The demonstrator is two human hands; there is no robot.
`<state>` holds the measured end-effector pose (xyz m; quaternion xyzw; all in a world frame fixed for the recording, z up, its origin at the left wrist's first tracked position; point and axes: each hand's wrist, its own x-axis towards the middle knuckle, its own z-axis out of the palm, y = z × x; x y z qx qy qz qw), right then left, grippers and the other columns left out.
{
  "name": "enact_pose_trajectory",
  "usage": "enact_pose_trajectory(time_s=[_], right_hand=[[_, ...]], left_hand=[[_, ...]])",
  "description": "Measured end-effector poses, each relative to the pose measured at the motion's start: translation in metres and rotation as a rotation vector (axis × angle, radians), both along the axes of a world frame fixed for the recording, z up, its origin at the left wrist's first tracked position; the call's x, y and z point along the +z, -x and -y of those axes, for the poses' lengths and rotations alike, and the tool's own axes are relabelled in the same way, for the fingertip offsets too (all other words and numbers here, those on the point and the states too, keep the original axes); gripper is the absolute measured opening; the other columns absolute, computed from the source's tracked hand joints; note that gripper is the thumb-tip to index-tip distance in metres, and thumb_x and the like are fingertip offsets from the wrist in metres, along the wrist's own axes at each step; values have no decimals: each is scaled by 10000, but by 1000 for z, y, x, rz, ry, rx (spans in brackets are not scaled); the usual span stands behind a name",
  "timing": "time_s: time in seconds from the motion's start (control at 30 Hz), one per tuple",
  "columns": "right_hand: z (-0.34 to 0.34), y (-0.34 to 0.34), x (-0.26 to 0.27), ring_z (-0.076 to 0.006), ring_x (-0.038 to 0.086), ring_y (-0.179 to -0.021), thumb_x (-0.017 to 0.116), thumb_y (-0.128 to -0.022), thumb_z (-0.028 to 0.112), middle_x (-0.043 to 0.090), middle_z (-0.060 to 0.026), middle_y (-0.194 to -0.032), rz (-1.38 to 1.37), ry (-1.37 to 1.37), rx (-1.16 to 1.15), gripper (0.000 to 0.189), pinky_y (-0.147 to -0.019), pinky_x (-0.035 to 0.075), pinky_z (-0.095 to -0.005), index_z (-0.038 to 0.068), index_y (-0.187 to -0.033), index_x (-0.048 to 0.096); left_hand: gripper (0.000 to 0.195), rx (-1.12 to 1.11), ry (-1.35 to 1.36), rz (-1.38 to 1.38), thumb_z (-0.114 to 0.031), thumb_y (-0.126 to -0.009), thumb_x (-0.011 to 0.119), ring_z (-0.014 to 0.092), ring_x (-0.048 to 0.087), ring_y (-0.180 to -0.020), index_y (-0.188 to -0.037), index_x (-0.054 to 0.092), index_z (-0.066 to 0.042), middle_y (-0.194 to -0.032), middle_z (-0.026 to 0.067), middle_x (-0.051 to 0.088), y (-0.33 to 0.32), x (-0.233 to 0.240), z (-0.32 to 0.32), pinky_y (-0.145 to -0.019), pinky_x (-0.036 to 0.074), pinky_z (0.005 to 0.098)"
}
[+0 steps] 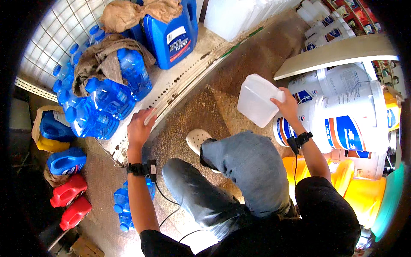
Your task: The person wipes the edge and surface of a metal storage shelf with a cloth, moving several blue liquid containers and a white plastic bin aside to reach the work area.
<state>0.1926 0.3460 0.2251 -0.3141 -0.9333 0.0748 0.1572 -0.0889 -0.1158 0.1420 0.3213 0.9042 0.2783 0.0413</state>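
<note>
My right hand (286, 104) grips a translucent white plastic jug (258, 99) by its neck, over the brown floor and beside large white buckets. My left hand (140, 127) is at the near edge of a low white metal shelf (179, 80), with a small pale strip-like object (150, 117) between thumb and fingers; what it is cannot be told. Just beyond that hand, blue-liquid bottles (109, 96) stand close together on the shelf, partly under a brown cloth (96, 64). A large blue oil jug (171, 38) stands behind them.
White plastic containers (231, 19) line the shelf's far end. Labelled white buckets (350, 119) and yellow jugs (362, 196) crowd my right side. Red jugs (69, 191), a blue jug (66, 160) and more blue-liquid bottles (123, 205) stand on the floor at left. Cables hang from both wrists.
</note>
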Motion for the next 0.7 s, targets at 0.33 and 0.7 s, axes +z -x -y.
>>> enact_pose_trajectory(time_s=[0.33,0.7], right_hand=[[-33,-44,-1,-366,591,-1041,767,-773,314,611,-203,-1104,152,110,15,597,-888,468,-404,45,-1229,493],[-10,-31,-18,-371,629,-1003,656,-839,492,645,-171,-1135,283,125,-25,602,-848,499,-428,117,-1282,494]], left_hand=[[298,-4,-30,68,-331,-894,624,274,601,-1015,-1169,659,-224,-1114,29,650,1,-3,3,-848,492,388],[298,-59,-34,36,-280,-890,640,269,596,-1044,-1183,653,-224,-1152,26,650,5,-8,4,-882,477,374]])
